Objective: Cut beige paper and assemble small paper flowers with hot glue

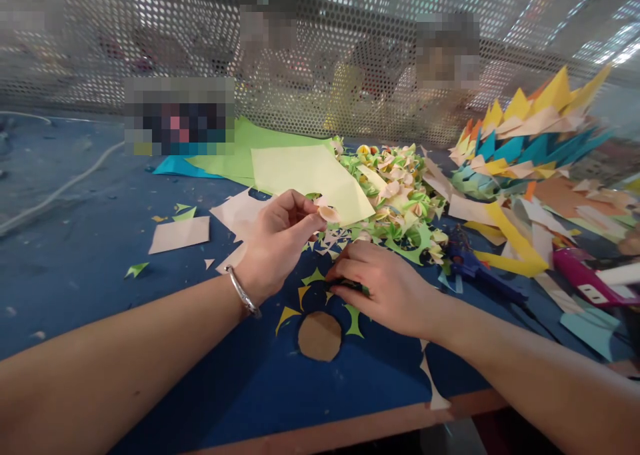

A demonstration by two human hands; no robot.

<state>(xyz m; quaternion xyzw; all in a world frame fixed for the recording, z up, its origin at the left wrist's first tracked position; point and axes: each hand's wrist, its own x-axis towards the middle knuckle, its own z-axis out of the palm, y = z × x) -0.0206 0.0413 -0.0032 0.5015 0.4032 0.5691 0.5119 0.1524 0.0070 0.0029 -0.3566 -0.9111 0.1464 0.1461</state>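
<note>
My left hand [280, 238], with a silver bangle at the wrist, pinches a small curled piece of pale pink paper [328, 214] between thumb and fingertips. It is raised over the table, in front of a pale yellow sheet [305, 172]. My right hand [383, 285] is lower and to the right, its fingers closed around a slim dark thing [350, 283] mostly hidden by them. Just below the hands lies a round brown cardboard disc [320, 336]. Green paper offcuts [355, 322] and yellow offcuts [287, 318] are scattered around it.
A heap of small paper flowers [400, 188] stands behind my right hand. To the right are a blue glue gun [485, 275], a magenta tool [585, 278], paper strips [520, 248] and a spiky folded-paper piece [535, 142]. A perforated metal screen [320, 75] closes the back.
</note>
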